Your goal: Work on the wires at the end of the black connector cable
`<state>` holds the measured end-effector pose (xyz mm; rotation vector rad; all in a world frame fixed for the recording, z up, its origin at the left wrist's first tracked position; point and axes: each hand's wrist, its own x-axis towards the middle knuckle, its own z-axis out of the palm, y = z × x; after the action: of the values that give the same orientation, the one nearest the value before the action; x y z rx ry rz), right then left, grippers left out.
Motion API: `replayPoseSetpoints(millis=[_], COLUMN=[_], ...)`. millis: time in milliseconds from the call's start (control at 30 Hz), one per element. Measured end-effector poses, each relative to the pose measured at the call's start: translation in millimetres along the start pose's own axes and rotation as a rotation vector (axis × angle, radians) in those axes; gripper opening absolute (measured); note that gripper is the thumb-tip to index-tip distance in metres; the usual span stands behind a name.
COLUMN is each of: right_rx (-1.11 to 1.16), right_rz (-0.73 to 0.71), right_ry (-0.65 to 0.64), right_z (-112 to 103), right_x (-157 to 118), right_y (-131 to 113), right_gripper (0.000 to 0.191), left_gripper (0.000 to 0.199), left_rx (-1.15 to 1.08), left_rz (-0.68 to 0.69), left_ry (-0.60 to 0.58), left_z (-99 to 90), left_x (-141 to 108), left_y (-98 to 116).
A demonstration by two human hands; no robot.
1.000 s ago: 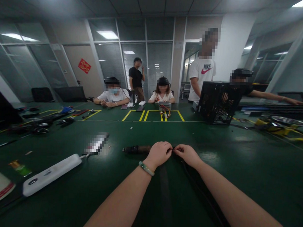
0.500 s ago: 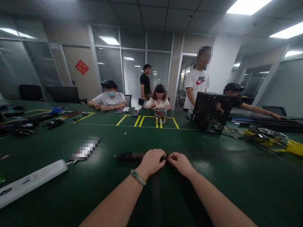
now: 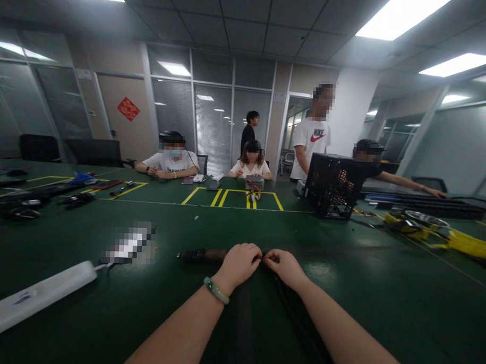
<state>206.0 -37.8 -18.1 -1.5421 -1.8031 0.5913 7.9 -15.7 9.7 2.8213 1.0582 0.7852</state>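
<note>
A dark, slim tool, by its look a corded electric screwdriver (image 3: 206,256), lies along the green table with its metal tip to the left. My left hand (image 3: 242,264) is closed over its rear half, which it hides. Right up against it, my right hand (image 3: 284,267) is closed in a pinch at the tool's back end, fingertips almost touching those of the left. From there a black cable (image 3: 292,306) runs down the table beside and under my right forearm. The small join between the fingertips is mostly hidden.
A white power strip (image 3: 43,297) lies at left, near a blurred-out phone-like object (image 3: 129,244). A black computer case (image 3: 331,185) stands at right, beside yellow straps (image 3: 424,231). Dark tools and cables (image 3: 23,195) lie far left. Several people are across the table (image 3: 142,316).
The view has shifted slightly, so the table things sit a little further left. Both hands stay at the tool's back end. A person in black behind the table has moved right.
</note>
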Motion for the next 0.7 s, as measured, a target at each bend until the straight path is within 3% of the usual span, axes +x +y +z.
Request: replayPoseSetpoints(millis=[700], right_rx=[-0.003], right_rz=[-0.014], right_ry=[-0.005], right_z=[2.0], right_x=[1.6], right_y=[4.1], right_gripper=[0.016], left_gripper=[0.012], left_rx=[0.023], left_rz=[-0.016], left_ry=[-0.017], left_z=[0.1], left_x=[0.3], left_y=[0.5])
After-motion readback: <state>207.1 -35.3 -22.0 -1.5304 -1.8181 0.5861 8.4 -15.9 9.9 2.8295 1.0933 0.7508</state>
